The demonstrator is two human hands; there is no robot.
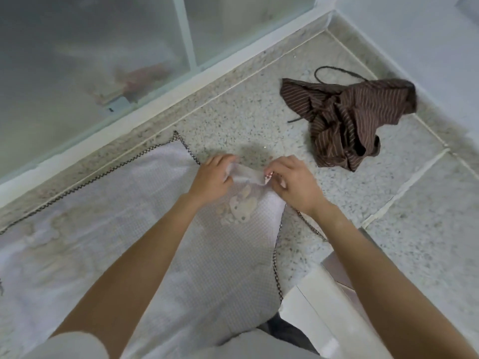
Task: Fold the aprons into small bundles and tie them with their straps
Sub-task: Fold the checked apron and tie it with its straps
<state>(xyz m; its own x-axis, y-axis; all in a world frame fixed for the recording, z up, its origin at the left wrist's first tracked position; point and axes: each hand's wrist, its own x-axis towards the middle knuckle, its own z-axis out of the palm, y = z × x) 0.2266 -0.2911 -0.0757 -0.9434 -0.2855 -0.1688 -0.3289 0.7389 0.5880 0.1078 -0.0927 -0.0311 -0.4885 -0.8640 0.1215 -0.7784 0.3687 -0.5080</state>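
A white waffle-weave apron [124, 229] with dark checked trim and a pale bear print lies spread flat on the speckled stone counter [233, 120]. My left hand [211, 177] and my right hand [295, 183] both pinch its top edge, lifting a small fold of white cloth between them. A second apron, brown with thin stripes [347, 120], sits crumpled at the far right of the counter, its dark strap looping out behind it. Neither hand touches the brown apron.
A frosted sliding window with a pale frame [186, 35] runs along the counter's far edge. A white wall [427, 47] closes the right corner. White box-like objects [318, 307] sit at the near right edge.
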